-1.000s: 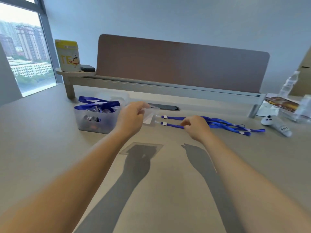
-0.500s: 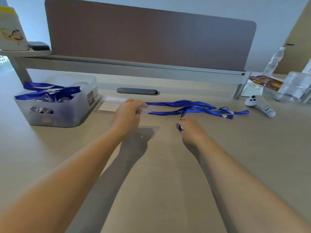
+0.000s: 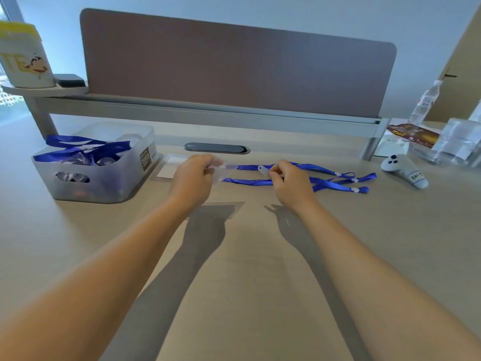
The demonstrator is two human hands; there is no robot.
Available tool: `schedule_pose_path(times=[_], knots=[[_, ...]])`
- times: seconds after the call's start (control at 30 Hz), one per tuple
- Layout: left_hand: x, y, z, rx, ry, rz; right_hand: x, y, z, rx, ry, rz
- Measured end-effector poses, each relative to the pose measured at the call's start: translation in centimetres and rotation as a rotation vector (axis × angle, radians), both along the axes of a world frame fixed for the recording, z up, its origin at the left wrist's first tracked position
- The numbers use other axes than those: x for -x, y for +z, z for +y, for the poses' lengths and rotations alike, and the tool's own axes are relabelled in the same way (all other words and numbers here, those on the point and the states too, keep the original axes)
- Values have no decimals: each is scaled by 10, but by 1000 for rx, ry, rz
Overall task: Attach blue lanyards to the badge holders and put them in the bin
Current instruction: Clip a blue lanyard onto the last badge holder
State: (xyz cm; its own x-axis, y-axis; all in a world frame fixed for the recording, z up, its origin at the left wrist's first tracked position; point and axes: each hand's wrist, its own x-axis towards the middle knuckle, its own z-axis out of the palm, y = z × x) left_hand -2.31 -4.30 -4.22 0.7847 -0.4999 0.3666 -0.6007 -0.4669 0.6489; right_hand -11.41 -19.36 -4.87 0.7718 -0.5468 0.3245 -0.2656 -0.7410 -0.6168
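Observation:
My left hand [image 3: 192, 178] holds a clear badge holder [image 3: 226, 173] up above the desk, pinched by its left side. My right hand [image 3: 290, 181] pinches the clear strap tab at the end of a blue lanyard [image 3: 263, 170], a short gap to the right of the holder. Blue lanyards [image 3: 335, 178] trail right across the desk behind my hands. A translucent grey bin [image 3: 104, 183] stands at the left with blue lanyards and badge holders in it.
Another badge holder with a white card [image 3: 169, 169] lies flat between the bin and my left hand. A white controller [image 3: 403, 171], water bottle [image 3: 425, 101] and plastic packets [image 3: 460, 143] sit at the right. A brown divider [image 3: 234, 66] on a raised shelf closes the back.
My right hand lifted the lanyard end off the desk and brought it up level with the badge holder. The left hand stayed raised with the holder. The view shifted right, then back.

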Motion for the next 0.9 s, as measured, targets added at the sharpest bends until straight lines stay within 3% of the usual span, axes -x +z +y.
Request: schedule_pose_path(times=[0.23, 0.5, 0.77, 0.9], knots=[[6, 23, 21, 173, 48, 204, -5, 28, 33, -257, 82, -160], [8, 39, 43, 495, 31, 639, -15, 49, 68, -437, 216, -208], [11, 39, 51, 503, -28, 613, -23, 48, 89, -561, 287, -165], [8, 38, 56, 460, -45, 504, -25, 51, 95, -683, 276, -142]])
